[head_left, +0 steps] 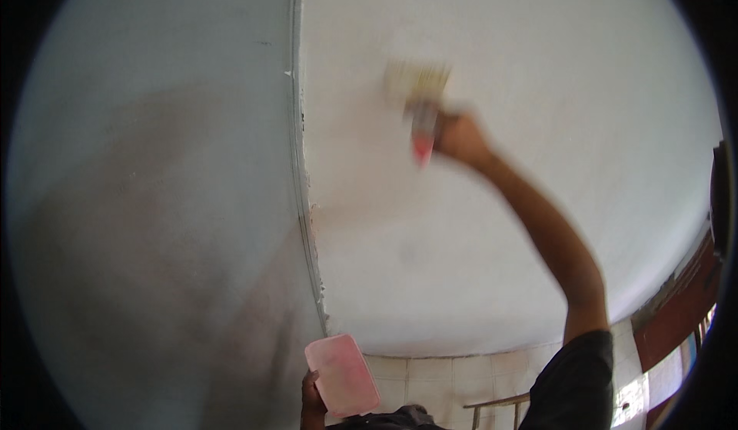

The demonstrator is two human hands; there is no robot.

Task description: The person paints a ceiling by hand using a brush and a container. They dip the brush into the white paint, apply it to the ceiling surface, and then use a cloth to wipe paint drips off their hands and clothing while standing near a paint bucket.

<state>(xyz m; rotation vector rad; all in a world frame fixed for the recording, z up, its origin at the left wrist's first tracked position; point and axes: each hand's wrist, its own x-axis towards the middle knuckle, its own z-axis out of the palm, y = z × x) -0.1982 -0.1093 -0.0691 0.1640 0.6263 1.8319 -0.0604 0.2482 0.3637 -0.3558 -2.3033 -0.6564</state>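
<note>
Raised high in front of me, my right hand is closed round the handle of a wide paintbrush. The brush has pale bristles and a red handle end, and motion blurs it. Its bristles are at the white wall; whether they touch it I cannot tell. Low down near my body, my left hand grips the left side of a pink rectangular container. What the container holds, if anything, is not clear, and most of the left fingers are hidden.
A grey-blue wall lies on the left, with a pipe or conduit strip running down the corner. Below are floor tiles and a wooden bar frame. A reddish-brown door or window frame stands at the right.
</note>
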